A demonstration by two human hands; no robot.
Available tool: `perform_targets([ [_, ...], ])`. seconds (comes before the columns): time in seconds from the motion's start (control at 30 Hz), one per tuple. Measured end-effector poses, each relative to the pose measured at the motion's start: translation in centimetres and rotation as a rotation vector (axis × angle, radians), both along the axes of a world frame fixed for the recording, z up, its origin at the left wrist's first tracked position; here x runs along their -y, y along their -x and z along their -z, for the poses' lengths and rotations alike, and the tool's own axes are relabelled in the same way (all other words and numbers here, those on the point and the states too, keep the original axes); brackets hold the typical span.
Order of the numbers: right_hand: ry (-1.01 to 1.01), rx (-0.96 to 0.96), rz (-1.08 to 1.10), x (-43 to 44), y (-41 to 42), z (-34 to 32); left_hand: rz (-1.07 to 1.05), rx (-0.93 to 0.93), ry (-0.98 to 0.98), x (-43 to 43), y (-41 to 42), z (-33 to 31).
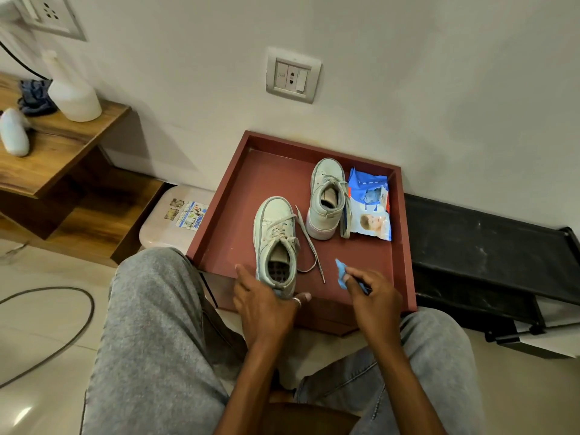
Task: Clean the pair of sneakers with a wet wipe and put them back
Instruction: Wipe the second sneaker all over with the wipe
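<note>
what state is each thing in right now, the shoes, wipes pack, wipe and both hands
near sneaker: upright on red tray, lace loose, heel gripped by left hand
far sneaker: upright on tray, untouched
wet wipes pack: lying beside far sneaker, flap looks peeled open
wet wipe: crumpled, pinched by right hand
white bottle: upright on shelf

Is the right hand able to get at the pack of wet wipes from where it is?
Probably yes: only bare tray floor lies between the right hand and the pack of wet wipes, though it already pinches a blue wipe.
</note>
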State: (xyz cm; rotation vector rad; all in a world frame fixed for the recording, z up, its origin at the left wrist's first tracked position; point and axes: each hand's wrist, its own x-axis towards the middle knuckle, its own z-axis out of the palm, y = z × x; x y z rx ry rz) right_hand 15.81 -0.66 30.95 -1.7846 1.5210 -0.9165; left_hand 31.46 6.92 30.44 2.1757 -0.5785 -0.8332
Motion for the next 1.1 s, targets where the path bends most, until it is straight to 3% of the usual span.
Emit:
perform_targets([
  [0.23, -0.068, 0.154, 0.009, 0.5, -1.1, -0.4, 0.257, 0.390, -0.048, -0.4, -0.7, -2.8],
  [0.8, -0.099, 0.191, 0.029, 2.0, -1.3, 0.5, 0.316, 0.608, 0.131, 11.3, -11.7, -1.9],
  [0.93, -0.117, 0.208, 0.039, 2.1, -1.3, 0.7, 0.423, 0.808, 0.147, 9.8, -10.4, -1.0],
  [1.1, -0.182, 0.269, 0.113, 3.8, -0.8, -0.4, 0.666, 0.933, 0.369, 7.7, -6.5, -0.6],
])
